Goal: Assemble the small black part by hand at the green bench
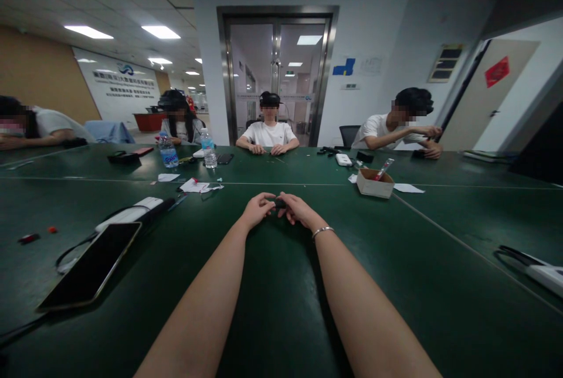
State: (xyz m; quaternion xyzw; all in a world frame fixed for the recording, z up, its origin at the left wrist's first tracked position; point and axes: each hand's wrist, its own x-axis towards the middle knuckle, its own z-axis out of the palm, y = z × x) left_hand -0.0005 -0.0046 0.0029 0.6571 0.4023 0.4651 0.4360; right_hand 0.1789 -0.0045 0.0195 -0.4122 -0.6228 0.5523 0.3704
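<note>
Both of my arms reach forward over the dark green table (281,284), and the hands meet near its middle. Between them is a small black object (280,203), too small and partly covered to name. My left hand (258,210) pinches its left end with thumb and fingers. From the other side, my right hand (297,209) grips its right end, fingers curled. A silver bracelet (323,231) circles my right wrist.
A phone (92,266) and a white power bank (127,213) with cables lie left. Ahead are paper scraps (196,185), bottles (208,149) and an open box (375,184). Several people sit across the table, one person (267,134) directly opposite. A white device (545,275) lies far right.
</note>
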